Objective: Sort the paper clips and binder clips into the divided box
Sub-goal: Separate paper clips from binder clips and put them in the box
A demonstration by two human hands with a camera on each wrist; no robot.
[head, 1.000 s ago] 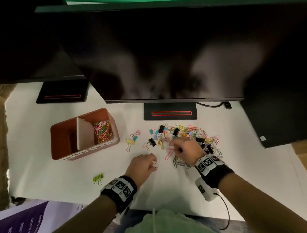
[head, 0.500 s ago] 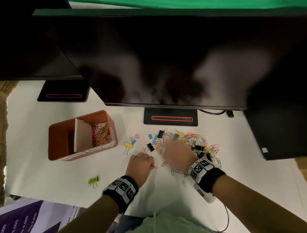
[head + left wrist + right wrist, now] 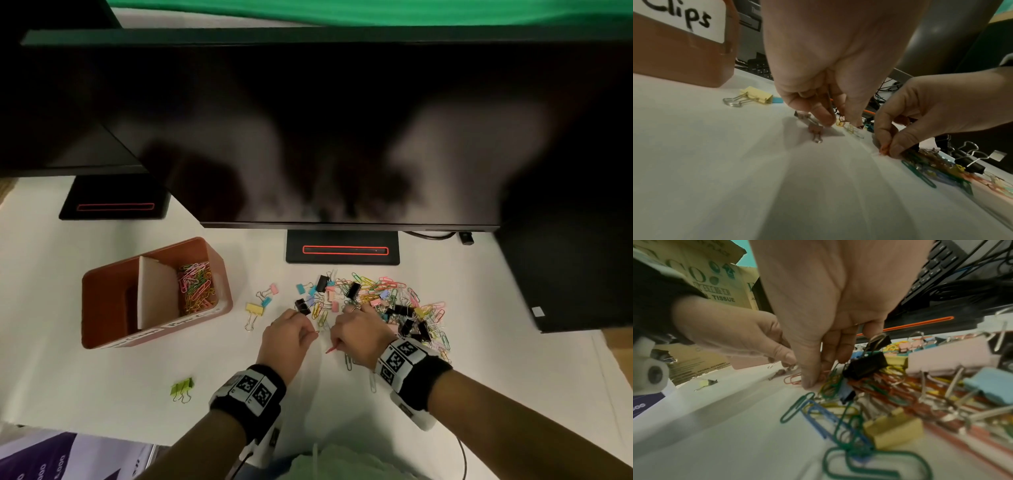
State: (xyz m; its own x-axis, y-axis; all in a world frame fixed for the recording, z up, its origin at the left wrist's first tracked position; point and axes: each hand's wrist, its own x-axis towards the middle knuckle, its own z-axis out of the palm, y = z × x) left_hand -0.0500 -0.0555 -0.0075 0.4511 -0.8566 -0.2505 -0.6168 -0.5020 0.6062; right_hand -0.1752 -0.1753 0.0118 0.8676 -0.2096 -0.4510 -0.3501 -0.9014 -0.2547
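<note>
A brown divided box (image 3: 219, 274) stands at the left; its right compartment holds coloured paper clips (image 3: 197, 287), and the left one looks dark. A mixed pile of paper clips and binder clips (image 3: 380, 301) lies under the monitor. My left hand (image 3: 310, 330) sits at the pile's near left edge and pinches a thin wire paper clip (image 3: 830, 104). Just to the right, my right hand (image 3: 339, 346) pinches a red paper clip (image 3: 331, 350) against the table with thumb and forefinger. The two hands are almost touching.
A yellow binder clip (image 3: 255, 310) and small pink and blue ones lie between box and pile. A green binder clip (image 3: 182, 389) lies alone near the front. A monitor stand (image 3: 342, 246) is behind the pile, with a big dark monitor (image 3: 342, 137) overhanging. White table (image 3: 85, 394) spreads left.
My right hand has pulled back from the middle of the pile toward me and to the left, now holding a red clip. My left hand has barely shifted.
</note>
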